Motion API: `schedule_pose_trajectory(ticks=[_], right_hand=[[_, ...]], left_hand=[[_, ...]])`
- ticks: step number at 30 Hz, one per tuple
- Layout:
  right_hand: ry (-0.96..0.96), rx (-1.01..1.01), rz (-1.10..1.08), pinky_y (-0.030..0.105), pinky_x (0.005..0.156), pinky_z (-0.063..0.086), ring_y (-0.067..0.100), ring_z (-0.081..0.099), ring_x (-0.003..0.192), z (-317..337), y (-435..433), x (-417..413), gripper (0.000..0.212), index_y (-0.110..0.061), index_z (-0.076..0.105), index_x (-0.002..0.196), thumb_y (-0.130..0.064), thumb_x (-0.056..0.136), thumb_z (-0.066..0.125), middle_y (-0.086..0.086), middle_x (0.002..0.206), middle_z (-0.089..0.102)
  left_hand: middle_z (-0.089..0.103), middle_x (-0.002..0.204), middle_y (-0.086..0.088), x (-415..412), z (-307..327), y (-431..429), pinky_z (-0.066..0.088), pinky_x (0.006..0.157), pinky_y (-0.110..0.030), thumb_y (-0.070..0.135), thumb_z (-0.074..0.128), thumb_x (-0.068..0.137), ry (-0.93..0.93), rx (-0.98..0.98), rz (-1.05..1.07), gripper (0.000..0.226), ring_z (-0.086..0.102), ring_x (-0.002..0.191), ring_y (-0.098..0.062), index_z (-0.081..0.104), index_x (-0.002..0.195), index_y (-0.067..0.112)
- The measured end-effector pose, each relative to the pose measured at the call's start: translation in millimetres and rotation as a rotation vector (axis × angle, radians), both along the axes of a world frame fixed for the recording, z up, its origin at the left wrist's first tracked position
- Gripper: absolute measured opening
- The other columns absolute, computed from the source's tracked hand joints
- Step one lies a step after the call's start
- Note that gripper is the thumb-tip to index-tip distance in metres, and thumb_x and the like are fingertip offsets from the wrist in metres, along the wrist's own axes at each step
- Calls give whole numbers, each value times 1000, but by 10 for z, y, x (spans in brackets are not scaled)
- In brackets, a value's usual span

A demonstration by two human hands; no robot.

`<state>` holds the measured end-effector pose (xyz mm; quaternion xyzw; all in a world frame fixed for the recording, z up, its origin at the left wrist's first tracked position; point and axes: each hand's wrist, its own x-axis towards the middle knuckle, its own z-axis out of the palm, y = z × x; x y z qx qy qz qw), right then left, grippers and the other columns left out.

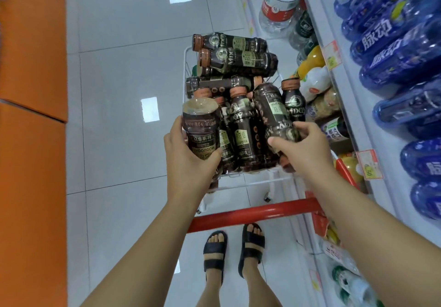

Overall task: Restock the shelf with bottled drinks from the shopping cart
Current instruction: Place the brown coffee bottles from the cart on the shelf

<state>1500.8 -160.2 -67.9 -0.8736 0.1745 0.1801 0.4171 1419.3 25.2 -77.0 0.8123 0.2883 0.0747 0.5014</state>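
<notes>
Bottles (238,51): dark coffee drinks with brown caps are piled in the cart; some lie across its far end, others stand at the near end.
Cart (250,178): a white wire basket with a red handle (253,213), standing on the floor just beside the shelf.
Left hand (188,156): fingers curled round one dark bottle (201,127), held above the cart's near left corner with its base uppermost.
Right hand (304,144): grips a second dark bottle (272,111) by its cap end, tilted over the cart's near right side.
Shelf (346,84): on the right, it carries blue bottles (393,51) above, with yellow and white drinks below.
Floor (119,68): pale tiles, with sandalled feet (214,249) behind the handle.
</notes>
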Motion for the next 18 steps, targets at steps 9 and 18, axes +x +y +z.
schedule_pose_trajectory(ticks=[9,18], right_hand=[[-273,128,-10,30,71,55,11,65,81,1495,-210,-615,56,-32,54,110,-27,62,81,-7,101,65],[-957,-78,24,4,89,37,-12,48,103,3393,-894,-1506,60,-29,56,119,-21,65,81,-17,110,51]], left_hand=[[44,115,22,-141,1434,-134,37,86,-3,28,79,66,-276,-82,-159,75,46,106,16,38,126,46],[70,98,17,-294,3258,-778,54,72,-21,31,76,67,-518,-505,-552,44,67,91,-5,56,103,48]])
